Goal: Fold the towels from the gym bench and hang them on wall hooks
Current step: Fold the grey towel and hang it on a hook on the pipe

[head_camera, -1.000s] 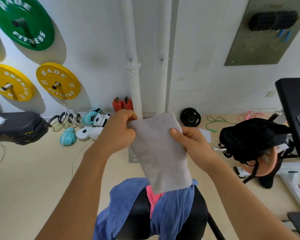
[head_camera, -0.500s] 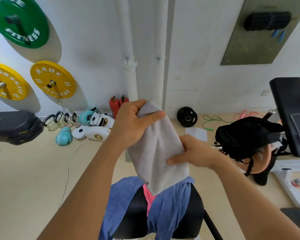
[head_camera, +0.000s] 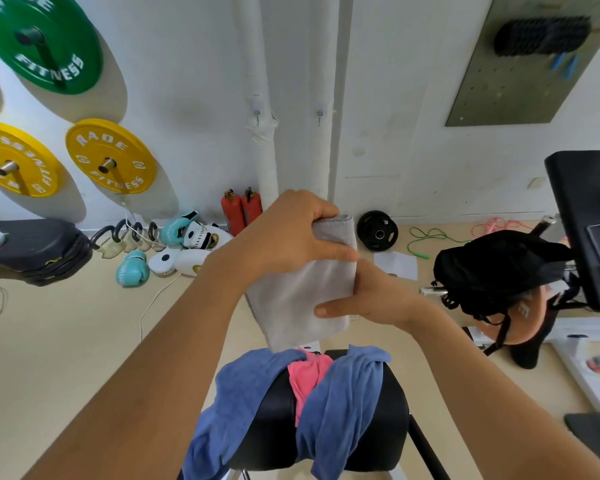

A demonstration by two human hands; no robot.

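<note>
Still gripping the grey towel point(head_camera: 302, 292) with left hand point(head_camera: 291, 237) at twelve o'clock, right hand point(head_camera: 371, 299) pinching at four; could unfold if either grip loosens.

Bright, even light. Weight plates point(head_camera: 111, 157) at upper left cast soft shadows down-right on the wall. Wide-angle bending at frame edges; corners slightly soft, centre sharp. No glare.

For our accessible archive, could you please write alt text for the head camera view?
Two hands hold a folded grey towel above a black gym bench: the left hand grips its top, the right hand its lower edge. A blue towel and a pink towel lie draped over the bench.
</note>
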